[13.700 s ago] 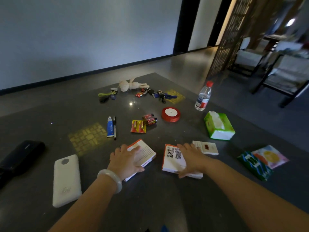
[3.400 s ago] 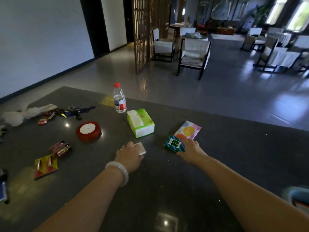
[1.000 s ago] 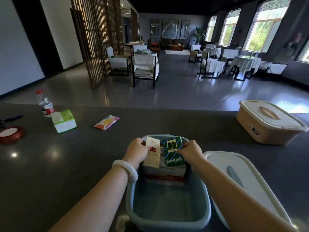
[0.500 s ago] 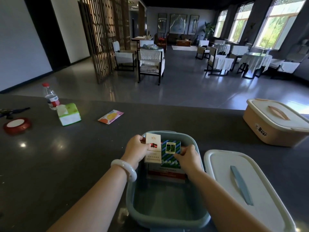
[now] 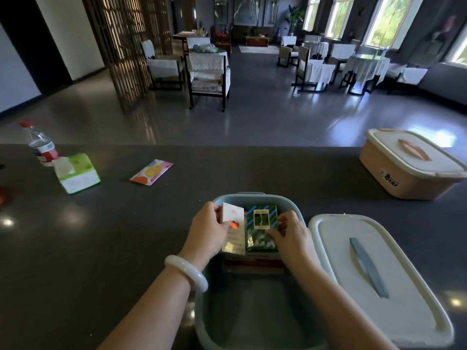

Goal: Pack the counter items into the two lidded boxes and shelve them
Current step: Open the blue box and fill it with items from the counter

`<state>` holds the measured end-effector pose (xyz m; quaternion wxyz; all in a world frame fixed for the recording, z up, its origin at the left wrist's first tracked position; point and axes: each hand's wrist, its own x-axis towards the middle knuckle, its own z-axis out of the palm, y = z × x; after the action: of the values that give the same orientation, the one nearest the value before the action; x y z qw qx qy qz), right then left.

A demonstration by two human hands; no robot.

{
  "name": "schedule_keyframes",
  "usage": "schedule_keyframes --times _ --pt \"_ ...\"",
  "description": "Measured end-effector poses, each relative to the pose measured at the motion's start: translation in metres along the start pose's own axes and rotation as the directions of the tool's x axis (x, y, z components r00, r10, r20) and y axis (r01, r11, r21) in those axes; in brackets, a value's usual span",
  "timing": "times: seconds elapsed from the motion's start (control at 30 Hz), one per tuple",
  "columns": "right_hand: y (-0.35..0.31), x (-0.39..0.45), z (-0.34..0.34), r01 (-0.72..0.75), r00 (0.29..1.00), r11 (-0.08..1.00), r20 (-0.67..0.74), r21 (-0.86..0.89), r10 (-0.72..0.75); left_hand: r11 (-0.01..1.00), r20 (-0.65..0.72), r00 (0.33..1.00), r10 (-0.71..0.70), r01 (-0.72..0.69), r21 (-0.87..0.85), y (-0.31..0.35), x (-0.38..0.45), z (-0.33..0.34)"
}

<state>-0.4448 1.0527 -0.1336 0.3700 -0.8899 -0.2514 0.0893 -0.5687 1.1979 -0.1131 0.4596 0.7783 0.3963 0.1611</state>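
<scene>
White pack (image 5: 233, 224) and green striped pack (image 5: 261, 227) sit at the blue box's (image 5: 300, 218) far end, atop flat cartons. Left hand (image 5: 208, 229) pinches the white one, right hand (image 5: 290, 233) the green. Likely light, stiff card; hold by side edges.

Both forearms reached forward, the left hand (image 5: 207, 229) and right hand (image 5: 290, 234) side by side, fingers curled, pinching.
</scene>
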Motion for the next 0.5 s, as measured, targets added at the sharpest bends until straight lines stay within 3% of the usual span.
schedule_keyframes --times 0.5 --pt "0.002 -0.005 0.008 0.042 0.993 0.986 -0.104 -0.164 -0.060 0.997 -0.005 0.997 0.076 -0.076 0.025 -0.010 0.007 0.004"
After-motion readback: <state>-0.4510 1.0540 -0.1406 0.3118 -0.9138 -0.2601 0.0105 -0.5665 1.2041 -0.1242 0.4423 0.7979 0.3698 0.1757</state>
